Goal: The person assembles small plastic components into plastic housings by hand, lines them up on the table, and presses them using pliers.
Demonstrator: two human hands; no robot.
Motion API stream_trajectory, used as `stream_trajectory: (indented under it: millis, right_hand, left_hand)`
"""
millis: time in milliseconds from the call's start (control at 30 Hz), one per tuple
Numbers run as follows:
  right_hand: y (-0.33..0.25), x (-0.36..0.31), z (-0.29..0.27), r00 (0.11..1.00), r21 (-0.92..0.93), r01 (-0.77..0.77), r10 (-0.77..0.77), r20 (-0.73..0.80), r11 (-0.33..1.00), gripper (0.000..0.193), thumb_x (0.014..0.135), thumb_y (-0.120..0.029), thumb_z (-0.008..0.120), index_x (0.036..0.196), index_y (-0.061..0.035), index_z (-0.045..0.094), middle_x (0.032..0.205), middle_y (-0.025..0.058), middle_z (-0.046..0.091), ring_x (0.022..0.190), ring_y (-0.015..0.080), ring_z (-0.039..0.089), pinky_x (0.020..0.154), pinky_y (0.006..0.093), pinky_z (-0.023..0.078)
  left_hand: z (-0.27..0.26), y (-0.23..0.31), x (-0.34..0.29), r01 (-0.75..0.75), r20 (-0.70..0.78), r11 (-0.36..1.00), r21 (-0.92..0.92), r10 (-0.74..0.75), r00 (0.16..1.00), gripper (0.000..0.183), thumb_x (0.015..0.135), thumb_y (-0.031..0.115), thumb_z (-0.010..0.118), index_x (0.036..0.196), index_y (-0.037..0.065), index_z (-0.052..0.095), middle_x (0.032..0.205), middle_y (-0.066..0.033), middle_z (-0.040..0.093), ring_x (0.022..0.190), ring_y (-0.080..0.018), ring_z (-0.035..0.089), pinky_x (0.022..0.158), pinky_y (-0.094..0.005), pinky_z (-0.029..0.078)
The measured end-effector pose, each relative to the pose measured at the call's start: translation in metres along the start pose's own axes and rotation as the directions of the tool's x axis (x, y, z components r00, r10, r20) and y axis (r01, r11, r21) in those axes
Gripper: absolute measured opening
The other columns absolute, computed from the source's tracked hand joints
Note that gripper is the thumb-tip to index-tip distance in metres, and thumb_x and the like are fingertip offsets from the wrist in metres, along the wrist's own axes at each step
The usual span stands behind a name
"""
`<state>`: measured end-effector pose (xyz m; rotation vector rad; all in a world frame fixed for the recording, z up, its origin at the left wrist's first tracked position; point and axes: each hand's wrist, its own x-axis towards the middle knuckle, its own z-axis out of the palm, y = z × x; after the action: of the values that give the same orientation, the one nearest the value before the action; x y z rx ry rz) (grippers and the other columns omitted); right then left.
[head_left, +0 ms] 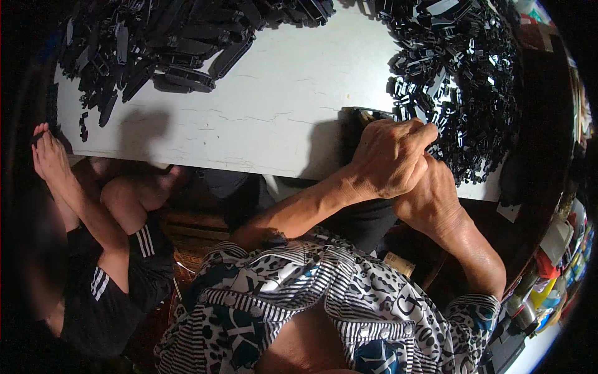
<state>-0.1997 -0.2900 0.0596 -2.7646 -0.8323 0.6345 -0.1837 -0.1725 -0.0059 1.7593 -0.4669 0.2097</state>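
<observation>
My left hand point(389, 156) is closed, its knuckles up, over the near edge of the white table. From beyond its fingers juts the end of a black plastic part point(374, 114); the rest is hidden under the hand. Pressed up against it from the right is my right hand point(431, 196), also closed, its fingertips out of sight behind the left. What the right fingers grip cannot be made out. Just past both hands spreads a heap of small black plastic clips point(461, 93) with shiny faces.
Larger, long black plastic housings point(187, 43) are piled at the far left of the white table point(280, 93). At the left a co-worker point(112, 268) in black clothes sits with hands point(50, 153) raised by the table's corner. Assorted colourful items point(551, 274) crowd the right side.
</observation>
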Motion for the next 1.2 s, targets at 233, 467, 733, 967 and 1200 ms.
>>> stream_trajectory:
  millis: [233,467,733,967,1200]
  right_hand:
    - [0.005,0.006,-0.005,0.998,0.017,0.033,-0.034,0.056,0.999,0.014,0.061,-0.005,0.062,0.073,0.0005,0.058,0.064,0.0158,0.058,0.060,0.0313,0.064,0.054,0.0378,0.054]
    - [0.006,0.000,0.005,0.998,0.094,-0.006,0.012,-0.064,0.996,0.016,0.061,-0.005,0.060,0.075,0.0025,0.057,0.066,0.0205,0.059,0.060,0.0388,0.061,0.057,0.0446,0.052]
    - [0.008,-0.056,0.025,0.877,0.546,-0.351,0.472,-0.094,0.760,0.037,0.055,0.000,0.060,0.086,0.0030,0.040,0.062,0.0196,0.047,0.057,0.0352,0.046,0.056,0.0402,0.042]
    - [0.004,-0.074,0.075,0.831,0.713,-0.408,0.556,0.031,0.570,0.041,0.053,0.004,0.063,0.088,0.0029,0.043,0.064,0.0224,0.051,0.057,0.0374,0.054,0.059,0.0415,0.046]
    - [-0.001,-0.084,0.105,0.821,0.763,-0.339,0.569,-0.046,0.551,0.041,0.050,0.003,0.065,0.084,-0.0009,0.041,0.064,0.0119,0.041,0.057,0.0253,0.041,0.057,0.0366,0.040]
  left_hand:
    - [-0.001,-0.002,0.004,0.018,0.033,1.000,0.010,-0.018,0.999,0.014,0.068,0.007,0.047,0.081,0.004,0.050,0.066,-0.0128,0.056,0.055,-0.0322,0.057,0.053,-0.0419,0.045]
    - [-0.010,0.008,0.006,0.065,0.109,0.997,0.050,-0.070,0.992,0.011,0.074,0.006,0.049,0.083,0.002,0.052,0.076,-0.0157,0.058,0.065,-0.0337,0.059,0.059,-0.0414,0.046]
    - [-0.080,0.007,-0.024,0.124,-0.140,0.947,0.297,-0.085,0.987,0.019,0.073,-0.004,0.064,0.090,0.005,0.065,0.087,-0.0066,0.059,0.083,-0.0198,0.059,0.072,-0.0324,0.047]
    - [-0.100,-0.014,-0.031,0.220,-0.095,0.819,0.530,-0.200,0.975,0.019,0.072,0.004,0.073,0.089,0.007,0.066,0.084,-0.0052,0.059,0.084,-0.0227,0.056,0.075,-0.0336,0.045]
    - [-0.058,-0.004,-0.053,-0.024,0.025,0.683,0.730,0.009,1.000,0.042,0.065,0.020,0.079,0.102,0.006,0.064,0.094,-0.0086,0.049,0.088,-0.0257,0.046,0.074,-0.0367,0.042]
